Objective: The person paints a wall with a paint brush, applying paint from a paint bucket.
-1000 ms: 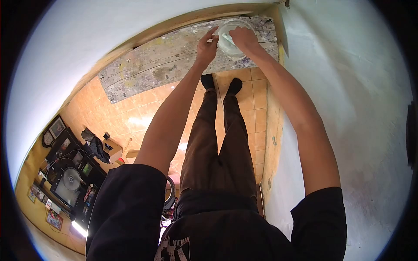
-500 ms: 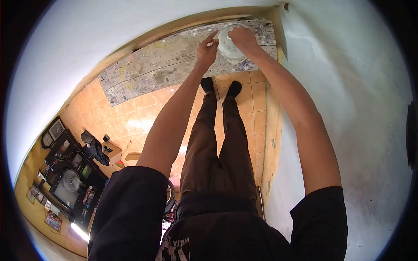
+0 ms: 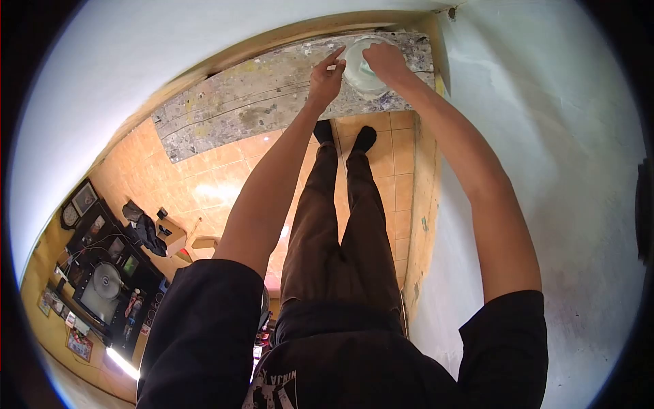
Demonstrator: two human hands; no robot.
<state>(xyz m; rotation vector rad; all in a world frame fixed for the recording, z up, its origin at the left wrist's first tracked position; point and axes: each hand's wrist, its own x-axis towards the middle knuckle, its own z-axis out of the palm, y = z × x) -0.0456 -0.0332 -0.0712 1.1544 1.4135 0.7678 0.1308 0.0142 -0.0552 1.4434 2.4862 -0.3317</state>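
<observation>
A round, pale, translucent container (image 3: pixel 366 80) stands on the paint-spattered wooden plank (image 3: pixel 238 102), near its right end. At the container's left rim is my left hand (image 3: pixel 326 79), its index finger stretched out and its thumb apart. My right hand (image 3: pixel 385 61) is over the container's upper right part, its fingers closed round something too small to make out. Whitish material shows inside the container, partly covered by the right hand.
Pale walls rise behind the plank and on the right (image 3: pixel 545 170). Below lies an orange tiled floor (image 3: pixel 225 170), where my feet in dark socks show. At the lower left are a black cabinet, a fan (image 3: pixel 107 281) and a cardboard box (image 3: pixel 175 238).
My right hand has shifted slightly right and down over the container. My left hand has moved a little to the right. The view has tilted slightly.
</observation>
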